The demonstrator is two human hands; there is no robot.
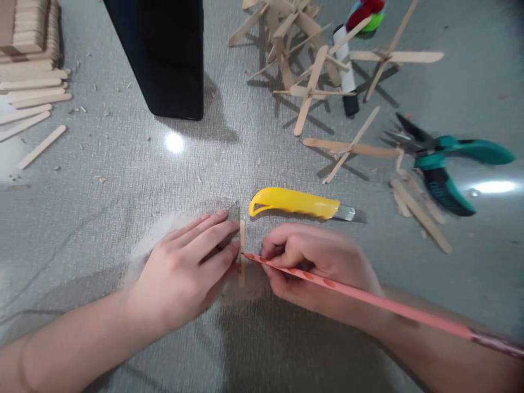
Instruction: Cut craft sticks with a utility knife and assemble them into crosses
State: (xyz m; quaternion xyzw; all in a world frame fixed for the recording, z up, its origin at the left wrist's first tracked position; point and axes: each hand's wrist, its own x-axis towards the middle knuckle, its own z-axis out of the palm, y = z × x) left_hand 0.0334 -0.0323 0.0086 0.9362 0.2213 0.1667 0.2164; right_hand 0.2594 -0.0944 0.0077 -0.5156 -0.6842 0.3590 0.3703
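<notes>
A pink pencil (360,295) with orange oval marks is pinched in my right hand (323,267). Its tip touches or nearly touches a small wooden craft stick (242,234) lying upright in view on the table. From the left side, my left hand (186,259) lies on the table with fingers stretched out, their tips at the stick's left edge. Part of the stick near the thumb is blurred. Just above my right hand rests a yellow utility knife (292,203), its blade pointing right.
A black phone-like slab (176,60) stands at the top. Crossed craft sticks (309,93) and a white marker (346,68) sit upper right, near green-handled pliers (434,158) and loose stick pieces (423,215). Stacked craft sticks (30,33) lie at upper left, with wood chips scattered about.
</notes>
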